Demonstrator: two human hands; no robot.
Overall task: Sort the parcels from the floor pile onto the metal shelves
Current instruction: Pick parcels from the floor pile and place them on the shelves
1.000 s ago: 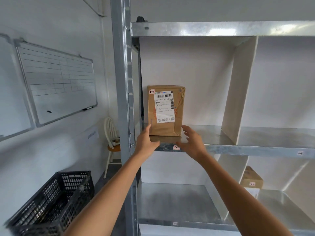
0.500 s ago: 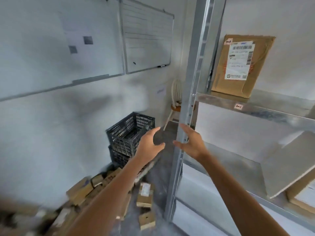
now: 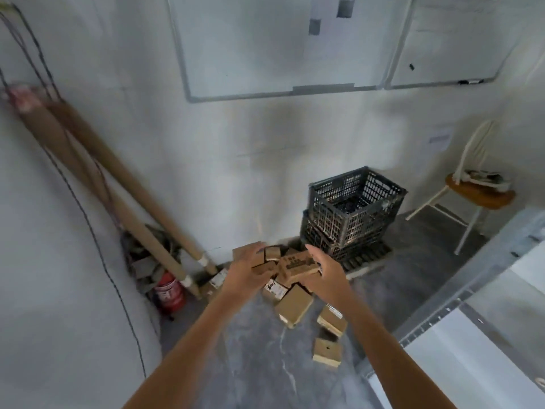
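Two bare arms reach forward over a gray floor. The left hand and right hand hover apart, fingers loosely spread, gripping nothing. The pile of brown parcels lies on the floor between them, spilling toward five o'clock. Stacked black crates stand at one o'clock of the hands, and the metal shelf frame is at three o'clock.

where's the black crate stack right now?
Head view, right of centre: the black crate stack sits on the floor against the back wall, just behind and right of the parcel pile, with the white chair further right.
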